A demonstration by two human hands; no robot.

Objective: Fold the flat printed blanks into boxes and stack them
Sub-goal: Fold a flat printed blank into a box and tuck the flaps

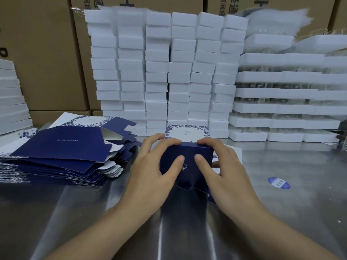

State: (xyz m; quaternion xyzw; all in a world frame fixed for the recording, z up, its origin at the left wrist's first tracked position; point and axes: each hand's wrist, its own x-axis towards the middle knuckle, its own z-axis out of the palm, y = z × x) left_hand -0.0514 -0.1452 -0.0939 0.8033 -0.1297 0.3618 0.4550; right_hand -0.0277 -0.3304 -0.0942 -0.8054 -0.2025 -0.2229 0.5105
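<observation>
Sitting at ctr of the steel tabletop (281,212), right in front of the person, is the part-folded box (187,171). It has a navy front face w/ a small white emblem, and a white top panel w/ a blue floral border. A navy flap (185,187) sticks out at the btm edge toward the viewer, lying on the tabletop.

Both hands grip the box. The left hand (150,166) has its fingers curled over the top front edge and its thumb pressed on the front face. The right hand (223,169) mirrors it on the other side, thumb also on the front face. The two thumbs are near each other, not touching.

A white bit of card (233,152) shows behind the right hand. It's possibly a side flap or another sheet, hard to tell.

To the left, just beside the left hand, lies a fanned pile of flat blanks (56,145): navy w/ white tabs, floral print on some, top ones lifted and askew. On the right, apart from the box, an oval blue-and-white sticker (279,183) lies flat on the tabletop.

At the back, columns of white foam blocks (157,77) stand stacked high. White foam trays (272,92) are piled to their right. A smaller white stack (11,102) sits at the far left edge. Behind everything are brown cartons (47,62) w/ printed characters.
</observation>
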